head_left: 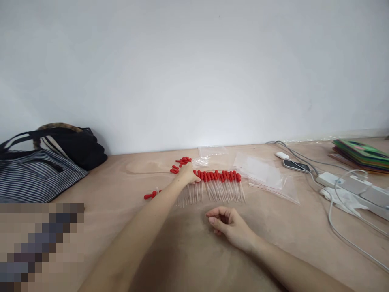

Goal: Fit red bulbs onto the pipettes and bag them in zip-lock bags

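Observation:
Droppers with red rubber bulbs (223, 175) and clear, thin tubes (225, 192) lie side by side in a row across the table, bulbs toward the wall. My left hand (189, 177) reaches over the left end of the row. Its thumb is beside the bulbs there, while the fingertips are hidden behind the hand. Loose red bulbs (184, 161) lie just beyond it, and a few more (150, 195) sit to the left of my forearm. Nearer to me, my right hand (229, 227) hovers before the row, fingers loosely curled, with nothing visible in it.
Clear plastic bags (258, 172) lie right of the row. A black device (296, 165), white power strips (358, 190) and cables occupy the right side, with colored folders (361, 156) behind. A striped bag (39, 172) stands at left against the wall.

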Available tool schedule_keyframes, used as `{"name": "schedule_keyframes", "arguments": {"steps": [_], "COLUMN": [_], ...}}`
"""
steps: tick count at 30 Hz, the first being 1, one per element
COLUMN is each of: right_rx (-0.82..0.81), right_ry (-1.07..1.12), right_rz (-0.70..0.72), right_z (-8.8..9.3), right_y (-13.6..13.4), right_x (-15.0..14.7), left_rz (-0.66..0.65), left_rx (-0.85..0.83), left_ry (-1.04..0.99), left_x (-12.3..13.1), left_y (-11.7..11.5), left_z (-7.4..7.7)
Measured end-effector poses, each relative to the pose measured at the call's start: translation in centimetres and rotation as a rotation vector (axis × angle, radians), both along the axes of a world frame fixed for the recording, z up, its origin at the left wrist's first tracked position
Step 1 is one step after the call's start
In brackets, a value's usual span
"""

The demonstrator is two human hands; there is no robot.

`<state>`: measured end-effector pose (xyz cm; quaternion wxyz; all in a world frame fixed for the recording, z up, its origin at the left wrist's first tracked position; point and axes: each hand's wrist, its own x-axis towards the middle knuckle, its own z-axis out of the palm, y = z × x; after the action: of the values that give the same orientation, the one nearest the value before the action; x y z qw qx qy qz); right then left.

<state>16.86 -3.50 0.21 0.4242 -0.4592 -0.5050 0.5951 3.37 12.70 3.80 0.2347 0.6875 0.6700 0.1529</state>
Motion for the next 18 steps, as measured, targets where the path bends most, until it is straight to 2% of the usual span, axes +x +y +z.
{"name": "schedule_keyframes", "arguments": {"steps": [7,10,12,15,18], "right_rx": [0.000,-0.003,0.005,0.014,0.022], "right_ry": [-0.018,-0.012,-0.014,-0.038,-0.054], "right_rz": [0.013,0.017,0.026,0.037,0.040], "right_z": [-0.2,-0.4,-0.6,-0.8,-0.8], "right_y": [0.2,0.2,0.3,0.3,0.3], "right_x": [0.1,0.2,0.2,0.3,0.3], "left_rz": [-0.023,-0.030,-0.025,-0.002,0.082], "left_rx": [0.051,0.106,0.140,0.134,0.092], "left_ry": [0.111,0.120,0.114,0.087,0.037], "left_x": [0.3,-0.7,-2.6,-7.1,-12.2], "left_y": [0.1,-0.2,-0.4,-1.1,-2.2], "left_z": [0.4,1.2,1.9,2.6,2.3]}}
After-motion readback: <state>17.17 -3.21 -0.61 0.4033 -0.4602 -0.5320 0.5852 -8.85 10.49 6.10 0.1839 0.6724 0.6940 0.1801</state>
